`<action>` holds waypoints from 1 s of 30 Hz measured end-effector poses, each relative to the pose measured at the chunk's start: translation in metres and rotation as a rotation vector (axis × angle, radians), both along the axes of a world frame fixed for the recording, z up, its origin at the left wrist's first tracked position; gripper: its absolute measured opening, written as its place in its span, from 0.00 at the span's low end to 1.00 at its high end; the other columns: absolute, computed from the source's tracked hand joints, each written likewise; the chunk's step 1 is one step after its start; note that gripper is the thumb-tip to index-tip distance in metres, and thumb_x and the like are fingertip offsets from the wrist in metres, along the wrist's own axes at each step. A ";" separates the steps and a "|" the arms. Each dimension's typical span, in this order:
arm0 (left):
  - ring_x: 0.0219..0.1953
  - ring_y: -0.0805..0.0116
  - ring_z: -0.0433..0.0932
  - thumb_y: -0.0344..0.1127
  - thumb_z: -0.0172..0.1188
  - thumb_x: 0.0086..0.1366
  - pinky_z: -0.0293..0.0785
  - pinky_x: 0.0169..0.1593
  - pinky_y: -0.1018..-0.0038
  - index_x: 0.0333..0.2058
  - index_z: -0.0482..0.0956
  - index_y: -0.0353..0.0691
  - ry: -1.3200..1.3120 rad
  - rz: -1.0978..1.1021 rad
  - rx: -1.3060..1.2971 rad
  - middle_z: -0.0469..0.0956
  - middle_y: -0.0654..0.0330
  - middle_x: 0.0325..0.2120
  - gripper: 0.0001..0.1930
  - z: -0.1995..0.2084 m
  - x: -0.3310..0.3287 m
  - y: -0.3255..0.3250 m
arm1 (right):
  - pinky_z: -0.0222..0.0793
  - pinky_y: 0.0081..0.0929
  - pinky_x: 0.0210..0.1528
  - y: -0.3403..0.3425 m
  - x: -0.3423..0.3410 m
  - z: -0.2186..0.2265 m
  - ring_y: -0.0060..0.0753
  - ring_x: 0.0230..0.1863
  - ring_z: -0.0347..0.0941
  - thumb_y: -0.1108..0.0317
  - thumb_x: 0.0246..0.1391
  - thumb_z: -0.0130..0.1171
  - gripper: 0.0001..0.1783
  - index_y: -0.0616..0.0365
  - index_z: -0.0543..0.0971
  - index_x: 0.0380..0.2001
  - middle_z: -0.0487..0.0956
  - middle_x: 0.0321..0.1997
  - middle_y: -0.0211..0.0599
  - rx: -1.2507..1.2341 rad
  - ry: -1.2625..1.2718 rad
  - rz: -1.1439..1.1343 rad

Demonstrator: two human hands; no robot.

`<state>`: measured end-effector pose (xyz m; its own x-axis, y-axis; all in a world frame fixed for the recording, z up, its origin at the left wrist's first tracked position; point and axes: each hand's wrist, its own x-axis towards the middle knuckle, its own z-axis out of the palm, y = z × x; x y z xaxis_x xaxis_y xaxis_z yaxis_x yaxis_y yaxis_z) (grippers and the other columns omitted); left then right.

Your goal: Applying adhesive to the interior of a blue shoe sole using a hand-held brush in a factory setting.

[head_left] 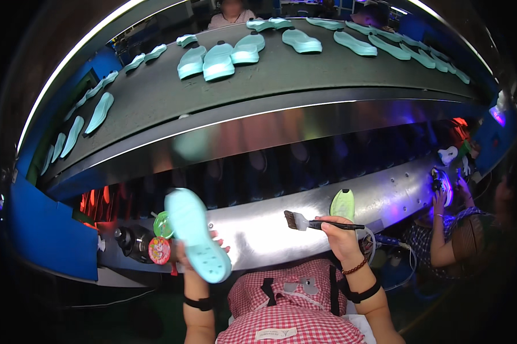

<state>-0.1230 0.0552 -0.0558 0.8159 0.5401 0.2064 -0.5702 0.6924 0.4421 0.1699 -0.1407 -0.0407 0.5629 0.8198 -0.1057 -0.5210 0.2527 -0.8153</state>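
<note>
My left hand (183,257) grips a light-blue shoe sole (190,229), raised above the metal ledge and tilted, its heel end toward me with a patch of small dark marks or holes. Its outline is slightly blurred. My fingertips show past its right edge; the rest of that hand is mostly behind it. Over the ledge to the right, my right hand (342,239) is closed round the black handle of a flat brush (305,222) with dark bristles pointing left, apart from the sole. Beyond this hand lies a yellow-green sole (342,204) with a black tip.
Behind the metal ledge (258,243) runs a dark conveyor belt (155,109) carrying several light-blue soles (219,61). At left stand a black bottle (131,243), a green round item (163,224) and a red round container (160,250). A co-worker's hands (439,202) work at far right.
</note>
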 end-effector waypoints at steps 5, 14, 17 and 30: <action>0.59 0.41 0.60 0.75 0.40 0.53 0.53 0.62 0.48 0.62 0.52 0.40 0.236 -0.060 -0.109 0.60 0.45 0.58 0.49 -0.043 0.061 -0.058 | 0.69 0.19 0.46 0.017 -0.019 0.003 0.23 0.39 0.74 0.78 0.46 0.62 0.12 0.66 0.79 0.38 0.80 0.38 0.39 -0.079 -0.089 0.147; 0.53 0.48 0.68 0.72 0.22 0.59 0.62 0.58 0.53 0.59 0.59 0.42 0.011 -0.094 -0.334 0.67 0.50 0.52 0.43 -0.031 0.104 -0.091 | 0.71 0.20 0.43 0.065 -0.033 0.005 0.25 0.38 0.75 0.75 0.45 0.64 0.11 0.64 0.80 0.35 0.80 0.36 0.38 -0.156 -0.503 0.234; 0.51 0.54 0.70 0.69 0.25 0.61 0.64 0.57 0.59 0.57 0.62 0.42 0.396 0.187 -0.448 0.70 0.51 0.49 0.40 -0.034 0.113 -0.094 | 0.69 0.28 0.46 0.069 -0.049 0.010 0.38 0.40 0.75 0.71 0.42 0.64 0.11 0.62 0.81 0.33 0.79 0.34 0.43 0.065 -0.923 0.136; 0.49 0.53 0.72 0.72 0.24 0.59 0.68 0.54 0.56 0.56 0.64 0.41 0.268 -0.028 -0.334 0.71 0.50 0.49 0.43 -0.002 0.088 -0.086 | 0.71 0.26 0.45 0.027 -0.035 0.065 0.31 0.39 0.77 0.73 0.44 0.64 0.10 0.58 0.82 0.34 0.80 0.36 0.40 -0.082 -0.628 0.283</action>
<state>-0.0351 -0.0303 -0.0575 0.8323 0.5182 -0.1969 -0.4447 0.8362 0.3209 0.1347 -0.1137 0.0246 0.3031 0.9475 0.1019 0.0191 0.1009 -0.9947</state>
